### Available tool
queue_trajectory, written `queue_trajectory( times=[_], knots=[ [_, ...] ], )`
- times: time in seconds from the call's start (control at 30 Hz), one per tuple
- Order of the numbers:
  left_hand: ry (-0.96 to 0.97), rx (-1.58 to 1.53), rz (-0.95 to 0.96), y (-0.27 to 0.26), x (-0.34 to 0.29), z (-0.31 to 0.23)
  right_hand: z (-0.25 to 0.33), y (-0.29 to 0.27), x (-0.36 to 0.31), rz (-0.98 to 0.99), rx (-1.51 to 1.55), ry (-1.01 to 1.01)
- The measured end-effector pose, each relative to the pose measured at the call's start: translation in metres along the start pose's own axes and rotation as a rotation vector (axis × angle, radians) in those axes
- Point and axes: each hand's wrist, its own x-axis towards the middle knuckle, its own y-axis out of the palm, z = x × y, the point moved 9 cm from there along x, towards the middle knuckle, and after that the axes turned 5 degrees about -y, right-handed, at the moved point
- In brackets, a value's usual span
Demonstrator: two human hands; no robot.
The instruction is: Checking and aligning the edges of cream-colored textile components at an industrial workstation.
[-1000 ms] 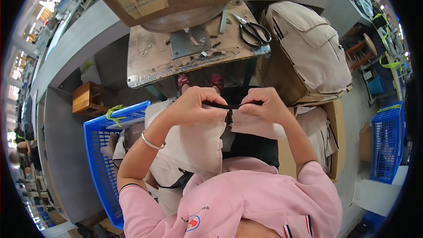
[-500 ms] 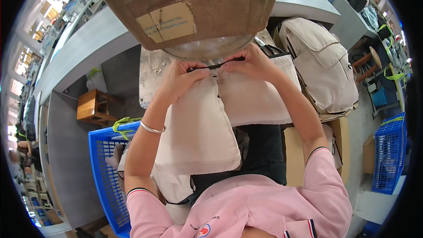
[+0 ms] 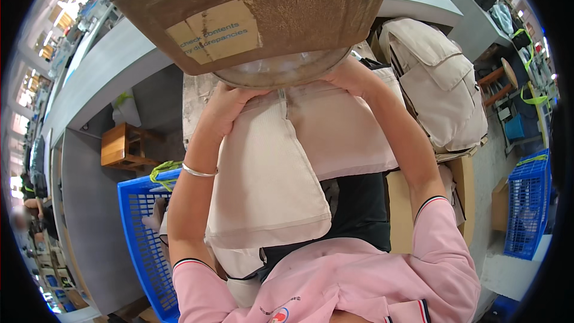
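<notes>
A beige cloth piece (image 3: 263, 185) with two wide panels and a slit between them hangs over my lap, its top edge up under a brown box-shaped body (image 3: 299, 12) with a rounded, shiny rim below. My left hand (image 3: 224, 109) grips the cloth at its upper left corner; the fingertips go out of sight near the rim. By the upper edge of the right panel is my right hand (image 3: 353, 76), its fingers hidden behind the brown body. Under the cloth's top lies a worn pale board (image 3: 192, 98).
A blue plastic basket (image 3: 140, 239) with cloth in it stands at my left, near a wooden stool (image 3: 122, 146). To the right, a beige backpack (image 3: 433, 84) lies above an open cardboard box (image 3: 406, 215). Grey tables (image 3: 113, 63) curve around the far side.
Both hands have pushed the cloth's top edge farther under the brown body. Pinching fingers and a dark strip at the edge, visible before, are now covered. The view has shifted slightly.
</notes>
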Motion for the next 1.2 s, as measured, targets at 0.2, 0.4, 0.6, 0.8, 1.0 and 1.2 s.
queue_trajectory(
  times=[0.2,0.4,0.6,0.8,1.0,1.2],
  knots=[
    [0.091,0.030,-0.105,-0.011,0.002,-0.002,0.000,-0.010,0.002,-0.022,-0.079,-0.112],
    [0.061,0.139,-0.033,-0.032,-0.009,-0.002,0.004,-0.066,-0.022,-0.053,-0.074,-0.146],
    [0.058,0.211,0.042,0.011,-0.064,0.030,-0.023,-0.086,-0.144,0.082,-0.683,0.116],
    [0.276,0.494,-0.012,0.054,-0.066,0.019,-0.083,-0.222,-0.321,-0.155,-1.145,0.436],
    [0.296,0.565,0.162,0.137,-0.071,0.015,-0.029,-0.110,-0.282,-0.181,-0.525,0.053],
    [0.172,0.307,0.428,0.169,-0.086,0.025,-0.048,-0.001,-0.234,0.097,-0.218,0.227]
  ],
)
